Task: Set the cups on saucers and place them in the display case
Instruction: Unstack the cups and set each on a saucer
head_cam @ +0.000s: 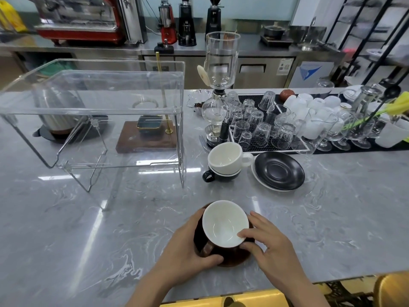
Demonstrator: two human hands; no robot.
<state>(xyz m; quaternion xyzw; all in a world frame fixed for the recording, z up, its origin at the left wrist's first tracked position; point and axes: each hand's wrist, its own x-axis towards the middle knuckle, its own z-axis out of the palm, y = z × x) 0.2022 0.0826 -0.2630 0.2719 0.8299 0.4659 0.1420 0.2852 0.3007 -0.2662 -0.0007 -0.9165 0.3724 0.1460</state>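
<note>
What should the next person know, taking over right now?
Left hand grips the brown cup and brown saucer edge near the counter's front. Right hand has fingers on the cup's rim.
Two stacked cups and stacked saucers sit further back.
Display case holds no cups.
Done: one cup on its saucer.
Left: case that set, pair the other two, case them.

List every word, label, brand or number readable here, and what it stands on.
None can be read.
White sticker on the steel undercounter cabinet: print too small and blurred.
White panel with a blue triangular logo: no legible words.
Coffee grinders: no legible brand.
</note>
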